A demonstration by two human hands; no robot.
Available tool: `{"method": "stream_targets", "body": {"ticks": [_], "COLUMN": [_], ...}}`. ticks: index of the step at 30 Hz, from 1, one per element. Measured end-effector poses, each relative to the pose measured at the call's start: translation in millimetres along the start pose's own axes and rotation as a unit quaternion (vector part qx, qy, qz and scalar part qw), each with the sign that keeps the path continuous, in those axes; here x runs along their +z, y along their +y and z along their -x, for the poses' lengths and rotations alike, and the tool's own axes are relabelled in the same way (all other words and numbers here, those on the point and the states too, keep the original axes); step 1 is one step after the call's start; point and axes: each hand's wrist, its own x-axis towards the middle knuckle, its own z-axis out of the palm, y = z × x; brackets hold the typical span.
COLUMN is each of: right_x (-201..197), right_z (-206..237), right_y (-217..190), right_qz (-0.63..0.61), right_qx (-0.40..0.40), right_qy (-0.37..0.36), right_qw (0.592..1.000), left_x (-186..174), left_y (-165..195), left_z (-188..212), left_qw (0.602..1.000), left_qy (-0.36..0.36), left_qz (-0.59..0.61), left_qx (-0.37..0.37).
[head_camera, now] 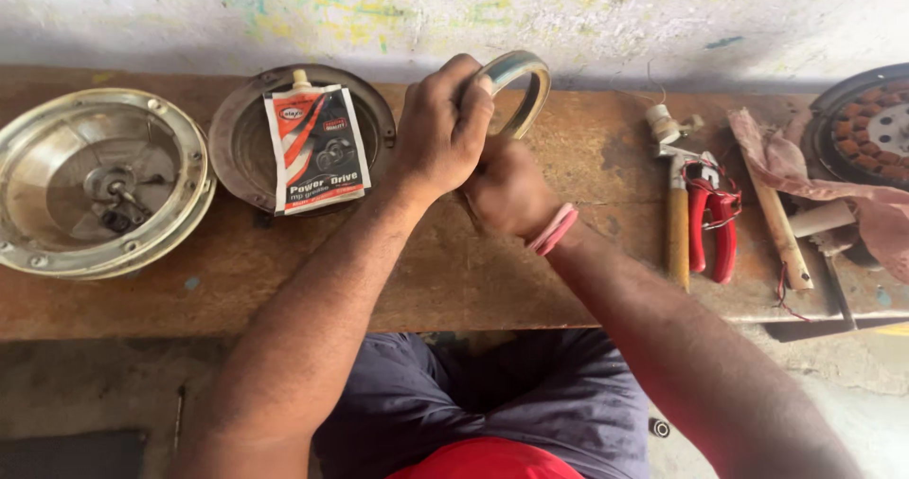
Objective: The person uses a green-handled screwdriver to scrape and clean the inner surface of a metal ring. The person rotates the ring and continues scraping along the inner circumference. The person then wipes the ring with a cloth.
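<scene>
— What do the hands hold?
— The left hand (443,129) has its fingers clenched around a metal ring (523,86), raised upright above the wooden bench (454,271); the right hand (507,190) sits just under it, fingers curled, though whether they grip the ring cannot be told

— And around them?
— To the left a grease sachet (316,148) lies on a dark round cover (237,138); beside that, a silver hub shell (99,181); to the right, a hammer (677,209) and red-handled pliers (712,219)
</scene>
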Motion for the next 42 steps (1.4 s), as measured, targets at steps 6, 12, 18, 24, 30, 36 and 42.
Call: {"method": "stream_targets", "body": {"ticks": [6, 12, 18, 24, 30, 36, 42], "right_x": [-18.4, -11.0, -6.2, -17.9, -8.9, -3.9, -18.8], "right_z": [-14.6, -9.6, -7.4, -21.9, -7.5, -6.0, -21.6], "right_y": [3.4, -1.0, -10.2, 3.2, 4.7, 6.9, 17.7], "right_qz": [0.453, 0.13, 0.121, 0.49, -0.007, 0.198, 0.405], "right_qx": [-0.138, -0.082, -0.021, -0.092, -0.079, -0.142, -0.174], "right_qy": [-0.018, -0.023, -0.023, -0.049, -0.038, 0.014, -0.001], "right_qw": [0.881, 0.988, 0.992, 0.865, 0.996, 0.97, 0.897], "left_x": [-1.1, 3.0, 0.0, 0.8, 0.9, -0.5, 1.1], "left_y": [-6.5, -13.5, -16.0, -13.5, -13.3, -12.4, -9.8], "left_z": [-4.6, -3.6, -2.0, -4.6, -4.0, -2.2, -3.8], "left_qw": [1.0, 1.0, 1.0, 1.0, 1.0, 0.999, 0.999], "left_qy": [-0.005, -0.021, 0.005, -0.005, 0.015, 0.023, -0.008], "left_qz": [-0.016, 0.006, -0.016, -0.019, -0.002, -0.022, -0.011], "left_qx": [0.0, -0.023, 0.003, -0.003, 0.019, 0.025, -0.036]}}
